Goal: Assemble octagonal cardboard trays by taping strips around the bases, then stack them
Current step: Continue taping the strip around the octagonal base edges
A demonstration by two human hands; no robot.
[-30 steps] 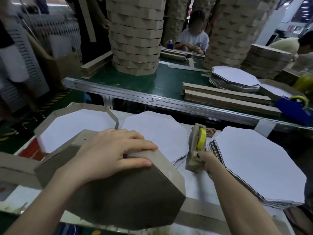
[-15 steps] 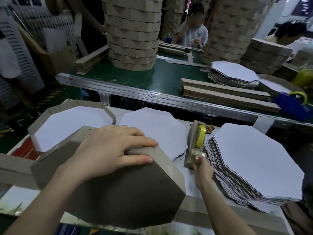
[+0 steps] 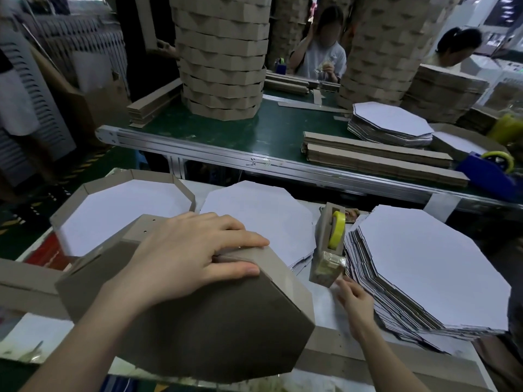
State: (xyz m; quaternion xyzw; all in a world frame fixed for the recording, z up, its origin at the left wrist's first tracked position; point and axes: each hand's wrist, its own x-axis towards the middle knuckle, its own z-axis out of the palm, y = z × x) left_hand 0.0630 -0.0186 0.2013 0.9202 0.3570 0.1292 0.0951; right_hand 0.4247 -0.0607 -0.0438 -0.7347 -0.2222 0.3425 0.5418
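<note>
A brown octagonal tray (image 3: 198,321) stands tilted on its edge at the front, its plain underside facing me. My left hand (image 3: 181,256) lies over its top corner, fingers stretched along the side strip and thumb pressed on the base. My right hand (image 3: 352,297) is just below the front lip of the cardboard tape dispenser (image 3: 328,250) with its yellow roll. Its fingertips point at the lip, and no tape shows between them. White octagonal bases lie in a thick stack (image 3: 433,264) to the right and a thin pile (image 3: 254,216) in the middle.
A finished tray (image 3: 127,205) lies white side up at the left, and a long strip (image 3: 25,281) lies along the front left. Beyond is a green conveyor table (image 3: 226,131) with strips (image 3: 376,157), a blue dispenser (image 3: 486,174) and a tall tray stack (image 3: 220,58). A person's hand (image 3: 328,67) works behind it.
My right hand has slid back from the dispenser's base toward me. My left hand and the tilted tray have kept their place.
</note>
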